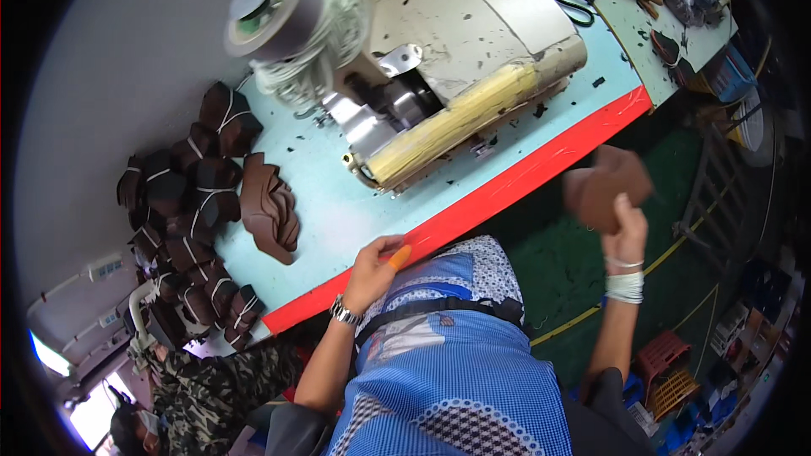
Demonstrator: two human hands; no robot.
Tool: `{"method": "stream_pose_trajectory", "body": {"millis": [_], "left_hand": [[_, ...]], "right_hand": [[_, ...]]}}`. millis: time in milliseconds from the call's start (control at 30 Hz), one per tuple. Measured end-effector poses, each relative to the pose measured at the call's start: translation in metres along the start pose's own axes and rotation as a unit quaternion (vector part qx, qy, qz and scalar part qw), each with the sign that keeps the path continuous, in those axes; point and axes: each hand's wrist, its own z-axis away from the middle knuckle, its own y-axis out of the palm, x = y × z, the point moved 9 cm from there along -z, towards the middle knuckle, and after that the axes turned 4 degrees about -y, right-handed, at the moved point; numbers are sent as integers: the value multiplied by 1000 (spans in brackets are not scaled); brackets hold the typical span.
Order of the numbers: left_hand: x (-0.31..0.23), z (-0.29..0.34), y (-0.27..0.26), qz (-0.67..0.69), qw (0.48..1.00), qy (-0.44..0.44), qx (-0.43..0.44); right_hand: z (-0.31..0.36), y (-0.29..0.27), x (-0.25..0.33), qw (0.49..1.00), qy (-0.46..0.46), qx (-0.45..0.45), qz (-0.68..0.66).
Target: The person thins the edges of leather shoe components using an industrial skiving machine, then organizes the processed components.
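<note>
Off the table's right front edge, my right hand (626,235) is closed on brown leather pieces (610,188), slightly blurred. The wrist above that sleeve has white bands around it. My left hand (377,272) is at the red-taped table edge (473,207), with nothing visible in it. Its fingers are loosely bent, and the thumb wears an orange cover. A cream machine (481,13) with a yellow-taped front edge stands on the pale blue table (325,257). Overlapping brown leather pieces (270,207) lie on the table left of the machine.
Tied bundles of dark brown pieces (198,190) are piled at the left. A spool (274,13) with white cord tops the machine. Scissors (573,2) lie at the back right. A co-worker in a camouflage sleeve (228,393) is at lower left; crates (663,355) stand lower right.
</note>
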Motion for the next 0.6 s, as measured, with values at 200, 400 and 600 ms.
{"method": "stream_pose_trajectory", "body": {"millis": [200, 400, 600], "left_hand": [[26, 22, -128, -38, 979, 27, -197], [155, 59, -273, -30, 905, -108, -410], [127, 8, -270, -34, 933, 29, -358]], "right_hand": [[69, 147, -134, 967, 211, 106, -97], [75, 180, -155, 958, 195, 86, 194], [110, 213, -135, 860, 44, 205, 466]]}}
